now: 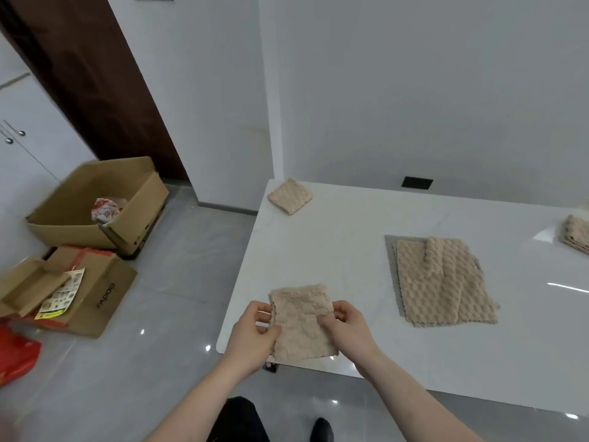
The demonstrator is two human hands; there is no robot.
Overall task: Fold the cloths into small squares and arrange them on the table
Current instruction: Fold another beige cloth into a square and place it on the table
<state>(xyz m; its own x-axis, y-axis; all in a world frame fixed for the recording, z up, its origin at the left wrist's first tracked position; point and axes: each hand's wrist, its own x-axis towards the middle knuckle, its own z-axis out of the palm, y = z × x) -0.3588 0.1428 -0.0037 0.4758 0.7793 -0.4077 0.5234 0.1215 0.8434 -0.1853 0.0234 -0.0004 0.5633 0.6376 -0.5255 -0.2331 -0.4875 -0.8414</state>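
Cloth, beige and half-folded, hangs between both hands at the near left corner of the white surface, its long axis running from 6 to 12 o'clock, away from the person. The left hand pinches its left edge with thumb on top and fingers curled behind; the right hand pinches the right edge the same way, so the cloth sits directly between them, each hand equally near. Judging by the oblong shape, the next fold would likely bring the near end up to the far end to make a square. Farther off, toward 2 o'clock and well apart from the hands, lies a stack of unfolded cloths, spread flat with one corner flipped over; the right hand is the nearer one to it. At 12 o'clock, near the far left corner of the surface, rests a finished folded square, and another folded cloth shows at the right edge of the view
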